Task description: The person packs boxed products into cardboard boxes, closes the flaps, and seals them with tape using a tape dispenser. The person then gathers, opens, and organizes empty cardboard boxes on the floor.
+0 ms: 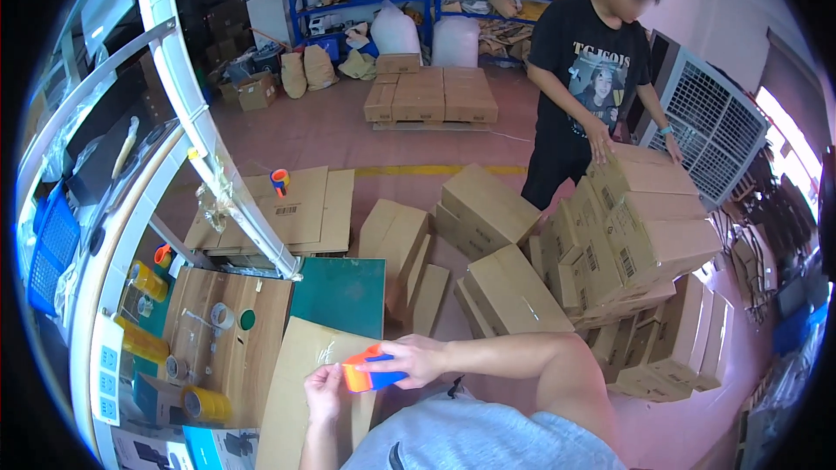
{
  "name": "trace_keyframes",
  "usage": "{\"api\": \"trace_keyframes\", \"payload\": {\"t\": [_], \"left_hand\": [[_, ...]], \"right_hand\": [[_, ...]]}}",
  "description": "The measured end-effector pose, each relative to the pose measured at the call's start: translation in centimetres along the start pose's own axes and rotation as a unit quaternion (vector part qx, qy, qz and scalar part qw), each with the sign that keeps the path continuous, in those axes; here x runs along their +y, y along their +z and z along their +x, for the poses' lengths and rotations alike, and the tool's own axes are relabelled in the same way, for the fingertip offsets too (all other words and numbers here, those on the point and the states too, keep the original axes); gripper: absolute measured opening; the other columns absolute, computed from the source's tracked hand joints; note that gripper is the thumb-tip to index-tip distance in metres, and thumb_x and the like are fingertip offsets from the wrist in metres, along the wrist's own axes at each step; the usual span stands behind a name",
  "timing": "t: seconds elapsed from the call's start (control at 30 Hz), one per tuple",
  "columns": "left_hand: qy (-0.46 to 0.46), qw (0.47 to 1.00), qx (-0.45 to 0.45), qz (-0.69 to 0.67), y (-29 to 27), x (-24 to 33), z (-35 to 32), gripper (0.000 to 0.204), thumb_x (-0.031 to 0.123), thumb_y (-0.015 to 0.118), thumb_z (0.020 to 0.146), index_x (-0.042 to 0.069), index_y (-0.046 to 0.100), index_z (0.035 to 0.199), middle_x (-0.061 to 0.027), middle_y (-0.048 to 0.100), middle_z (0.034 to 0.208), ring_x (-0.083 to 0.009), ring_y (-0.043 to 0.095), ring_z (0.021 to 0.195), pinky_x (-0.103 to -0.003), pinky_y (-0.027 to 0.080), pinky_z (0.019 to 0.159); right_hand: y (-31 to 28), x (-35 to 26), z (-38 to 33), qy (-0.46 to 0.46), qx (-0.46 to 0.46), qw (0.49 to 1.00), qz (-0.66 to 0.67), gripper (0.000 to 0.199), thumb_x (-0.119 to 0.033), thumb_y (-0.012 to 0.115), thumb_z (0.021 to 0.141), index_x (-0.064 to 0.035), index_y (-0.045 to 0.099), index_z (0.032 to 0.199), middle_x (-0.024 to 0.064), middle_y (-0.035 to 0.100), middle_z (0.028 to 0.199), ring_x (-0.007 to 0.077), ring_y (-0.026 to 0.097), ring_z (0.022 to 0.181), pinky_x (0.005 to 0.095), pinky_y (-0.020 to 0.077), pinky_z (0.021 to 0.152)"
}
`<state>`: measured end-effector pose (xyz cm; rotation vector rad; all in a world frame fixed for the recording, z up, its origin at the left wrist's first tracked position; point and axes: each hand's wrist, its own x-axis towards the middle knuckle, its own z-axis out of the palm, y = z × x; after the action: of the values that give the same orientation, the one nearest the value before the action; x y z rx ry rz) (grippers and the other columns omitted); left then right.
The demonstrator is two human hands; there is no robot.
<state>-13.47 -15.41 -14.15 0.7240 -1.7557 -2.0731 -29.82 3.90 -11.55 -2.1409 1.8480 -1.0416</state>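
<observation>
My right hand [414, 360] is wrapped round an orange and blue tape dispenser [359, 371], held above a flat-topped cardboard piece [293, 387] in front of me. At the dispenser's left end, my left hand [323, 392] is closed in a pinch, thumb against fingers. Whatever lies between those fingertips is too small to make out. Light scratch-like marks show on the cardboard just beyond my hands.
Left is a wooden bench [193, 331] with yellow tape rolls [205, 404]; a green mat [340, 296] adjoins it. A second dispenser [279, 182] rests on flat cardboard [300, 218]. Right, a co-worker [592, 70] touches stacked cartons [666, 248]. More cartons [514, 292] stand ahead.
</observation>
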Motion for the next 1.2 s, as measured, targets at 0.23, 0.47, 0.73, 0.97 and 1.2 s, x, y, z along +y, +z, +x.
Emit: {"api": "trace_keyframes", "payload": {"t": [0.23,0.47,0.73,0.97,1.2], "left_hand": [[0.035,0.990,0.140,0.002,-4.8,0.3,4.2,0.028,0.016,0.057,0.093,0.011,0.054,0.065,-0.0007,0.053,0.057,-0.0077,0.048,0.050,-0.023,0.035,0.046],[0.047,0.924,0.025,0.378,-9.7,4.2,17.0,0.040,0.034,0.056,0.089,0.007,0.062,0.061,-0.0055,0.059,0.056,-0.0156,0.051,0.052,-0.035,0.043,0.054],[-0.032,0.857,0.046,0.512,-8.5,5.3,20.6,0.030,0.035,0.060,0.089,0.008,0.072,0.083,-0.0070,0.070,0.075,-0.0220,0.067,0.072,-0.035,0.051,0.070],[-0.031,0.861,0.122,0.493,-9.6,-0.3,20.9,0.031,0.038,0.061,0.089,0.010,0.073,0.086,-0.0120,0.070,0.082,-0.0268,0.067,0.081,-0.039,0.051,0.074],[-0.093,0.950,-0.025,0.299,-8.9,-1.2,21.8,0.060,0.046,0.053,0.093,-0.001,0.052,0.131,-0.0149,0.062,0.121,-0.0273,0.058,0.111,-0.037,0.044,0.096]], "right_hand": [[-0.6,-3.0,5.6,0.200,-0.142,0.968,-0.046,0.082,-0.031,0.068,0.073,-0.0311,0.030,0.145,0.0213,0.054,0.098,0.0382,0.062,0.074,0.0458,0.0534,0.066],[-3.7,-4.1,2.4,0.337,-0.087,0.932,-0.105,0.069,-0.036,0.068,0.075,-0.0242,0.046,0.139,0.0188,0.058,0.087,0.0377,0.064,0.072,0.0469,0.0534,0.064],[-0.2,-1.6,4.3,0.356,0.022,0.934,-0.007,0.071,-0.027,0.069,0.074,-0.0173,0.045,0.140,0.0214,0.061,0.080,0.0374,0.063,0.074,0.0452,0.0516,0.069],[-0.3,0.2,5.2,0.362,-0.010,0.932,-0.020,0.069,-0.030,0.069,0.074,-0.0136,0.048,0.138,0.0204,0.063,0.081,0.0355,0.064,0.075,0.0434,0.0516,0.070],[-1.9,2.0,4.7,0.438,-0.091,0.894,-0.013,0.060,-0.037,0.070,0.071,-0.0182,0.052,0.125,0.0205,0.063,0.102,0.0391,0.062,0.093,0.0482,0.0513,0.078]]}}
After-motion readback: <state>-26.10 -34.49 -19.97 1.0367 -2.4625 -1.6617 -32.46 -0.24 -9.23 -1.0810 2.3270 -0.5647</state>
